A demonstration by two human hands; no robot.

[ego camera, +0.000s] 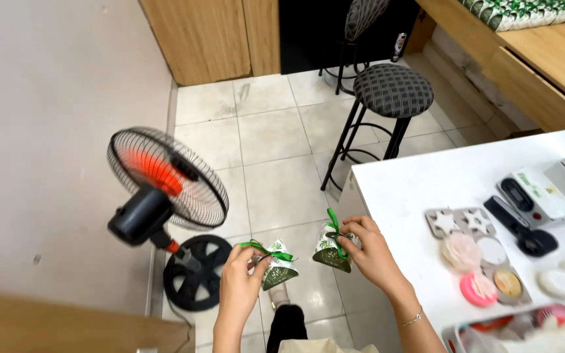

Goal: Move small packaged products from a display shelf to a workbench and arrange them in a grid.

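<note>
**Two ribbon-tied pouches held over the floor beside the worktop**

The person is holding one small pouch in each hand, out in front of the body and above the tiled floor [276, 131], just left of the white worktop [413, 183]. The left hand [242, 278] is pinching the left pouch [277, 269], fingers closed on its gathered neck where the green ribbon [264, 249] is tied. The right hand [369, 252] is likewise closed on the right pouch [330, 248], fingertips gripping near its own green bow at the top. The two pouches are hanging near each other but apart, each tilting slightly.

Both pouches appear to be light, soft wrappers with a leaf print, tapering to a dark green base; they are likely to crumple under a firm squeeze, and the bows could slip loose if pulled. The tied neck is judged to be the safest place to hold them.

On the worktop, a grey mould tray [465, 225] with star shapes and several round soaps [479, 287] are lying well to the right. A standing fan [165, 183] and a black stool [390, 91] are standing on the floor beyond.
</note>
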